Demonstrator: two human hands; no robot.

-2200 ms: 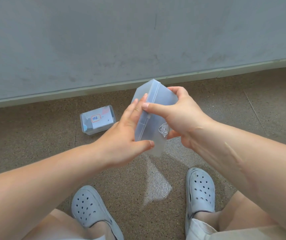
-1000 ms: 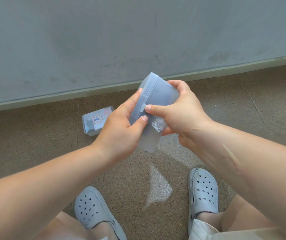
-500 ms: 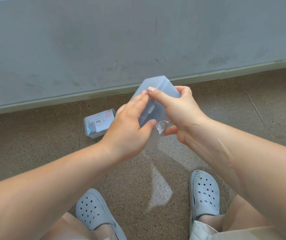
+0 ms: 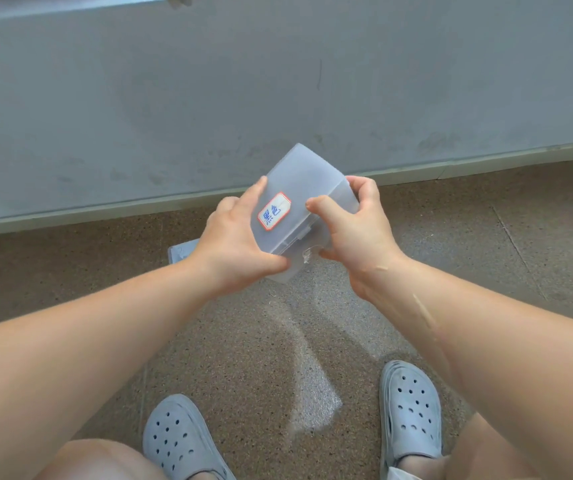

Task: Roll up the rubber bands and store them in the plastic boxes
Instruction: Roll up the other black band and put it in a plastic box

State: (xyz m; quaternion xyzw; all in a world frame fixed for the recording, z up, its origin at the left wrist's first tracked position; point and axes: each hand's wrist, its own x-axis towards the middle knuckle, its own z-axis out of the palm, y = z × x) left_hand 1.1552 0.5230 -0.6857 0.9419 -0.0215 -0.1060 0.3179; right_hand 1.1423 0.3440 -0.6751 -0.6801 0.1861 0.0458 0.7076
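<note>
A frosted clear plastic box (image 4: 300,181) with a red-bordered label is held in the air over the floor, tilted, its lid side facing me. My left hand (image 4: 233,244) grips its left side, thumb under the lower edge. My right hand (image 4: 354,230) grips its right side, thumb on the lid. A small clear rolled rubber band (image 4: 307,256) is pinched in my right hand's lower fingers against the box's bottom corner. A second plastic box (image 4: 182,252) lies on the floor behind my left wrist, mostly hidden.
A grey wall (image 4: 278,81) with a pale skirting strip runs across the back. The floor (image 4: 260,341) is brown speckled stone. My two feet in grey perforated clogs (image 4: 177,441) (image 4: 411,403) stand at the bottom, with my knees at the lower corners.
The box has been turned in my hands so its labelled face now shows toward me. Both hands shifted their hold on it, and the view tilted up a little.
</note>
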